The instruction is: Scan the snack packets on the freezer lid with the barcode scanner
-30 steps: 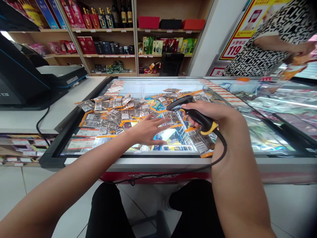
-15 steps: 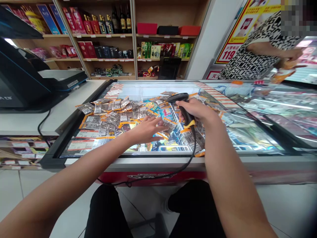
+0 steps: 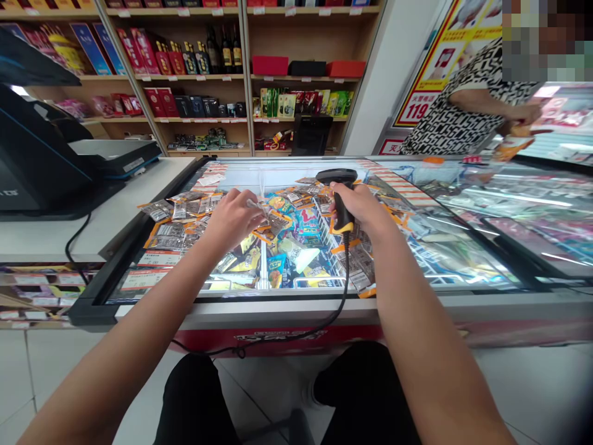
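Note:
My right hand (image 3: 364, 209) grips a black barcode scanner (image 3: 343, 213) by its handle, with the wide head up over the freezer's glass top. A cable (image 3: 345, 269) runs from the handle down toward the front edge. My left hand (image 3: 235, 219) is closed, fingertips pinched on a small orange-edged snack packet (image 3: 277, 224); its fingers partly hide the packet. More such packets (image 3: 169, 235) lie scattered on the glass to the left of and behind that hand. Others (image 3: 356, 266) lie below and around the scanner.
Through the glass, colourful frozen-treat packs (image 3: 296, 250) show in wire baskets. A dark checkout machine (image 3: 41, 142) stands on the left counter (image 3: 88, 238). Stocked shelves (image 3: 185, 77) line the back. At right, a person in a patterned shirt (image 3: 456, 111) holds an orange package (image 3: 514, 143).
My left hand has moved left and back, going from spread to pinched on a packet. Packets have shifted off the middle front of the glass, uncovering the packs below. The view has tilted up slightly.

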A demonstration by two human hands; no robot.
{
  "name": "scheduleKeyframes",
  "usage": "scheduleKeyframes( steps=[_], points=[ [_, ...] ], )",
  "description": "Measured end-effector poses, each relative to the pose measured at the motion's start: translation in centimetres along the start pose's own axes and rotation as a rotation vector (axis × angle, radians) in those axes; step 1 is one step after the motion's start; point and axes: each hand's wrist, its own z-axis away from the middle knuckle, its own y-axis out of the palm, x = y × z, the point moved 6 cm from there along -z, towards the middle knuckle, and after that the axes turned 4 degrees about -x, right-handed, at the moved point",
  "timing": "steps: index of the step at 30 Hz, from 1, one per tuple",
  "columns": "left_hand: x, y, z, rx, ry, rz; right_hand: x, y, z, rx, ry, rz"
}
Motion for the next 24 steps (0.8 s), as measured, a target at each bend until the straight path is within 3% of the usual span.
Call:
scheduleKeyframes(
  steps=[3,7,12,16,19,24],
  points=[
    [1.4,0.1,0.2,0.077,-0.107,-0.071,0.0,-0.1,0.1,-0.026,0.015,0.035],
    [0.2,1.2,-1.9,0.205,-0.123,-0.086,0.0,0.1,0.2,-0.045,0.002,0.041],
    [-3.5,6.7,-6.3,0.513,-0.018,-0.017,-0.2,0.1,-0.1,-0.089,-0.029,0.033],
    [-4.6,10.1,-8.0,0.600,-0.022,-0.012,-0.7,0.2,-0.6,-0.079,-0.027,0.057],
    [-4.6,9.7,-7.7,0.565,-0.032,-0.048,-0.8,0.3,-1.0,-0.061,-0.040,0.059],
    [-6.7,6.5,-4.0,0.514,0.113,-0.079,-0.4,0.6,-0.7,0.019,-0.025,-0.079]
  ],
)
